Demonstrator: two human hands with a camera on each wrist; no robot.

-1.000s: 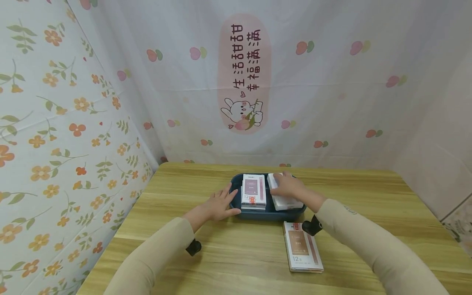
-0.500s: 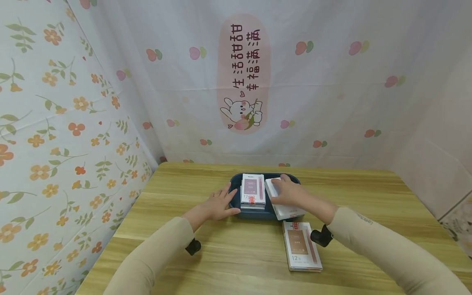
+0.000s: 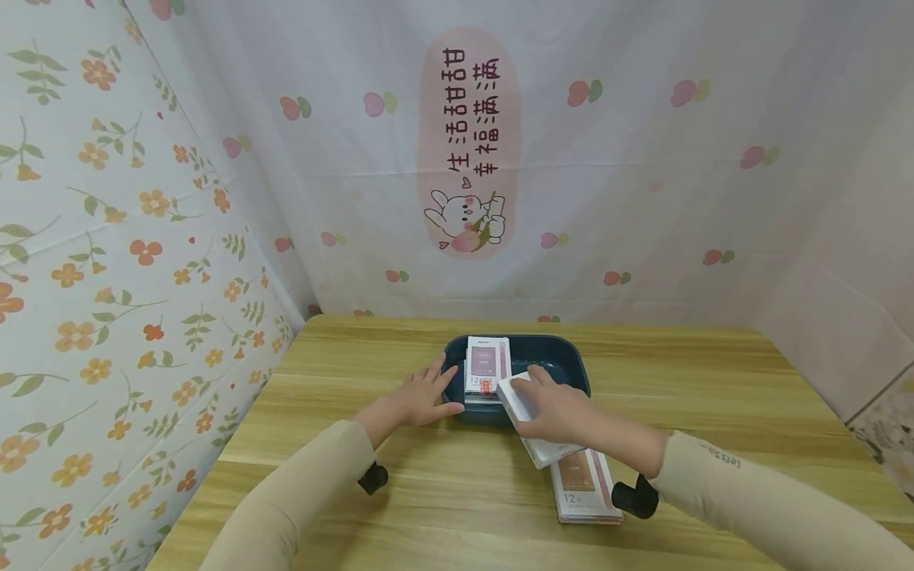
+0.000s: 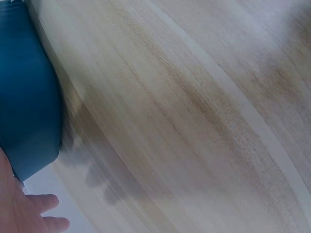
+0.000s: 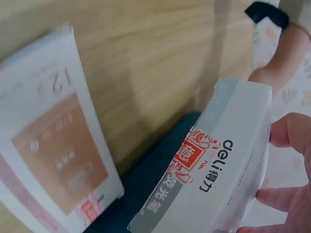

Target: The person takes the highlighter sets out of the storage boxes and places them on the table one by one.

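Observation:
My right hand grips a white deli highlighter box, tilted above the front rim of a dark blue plastic bin. The right wrist view shows the thumb and fingers along one side of this highlighter box, with a red stamp on its end. My left hand rests with spread, straight fingers at the bin's left end. Inside the bin's left part lies a stack of white boxes, the top box bearing a purple panel.
On the table in front of the bin lies a white box with a brown panel, partly covered by the held box in the head view. The wooden table meets a printed curtain behind and floral cloth at left.
My right hand has lifted the highlighter box out of the bin's right side and brought it toward me, over the front rim. The left hand has stayed in place.

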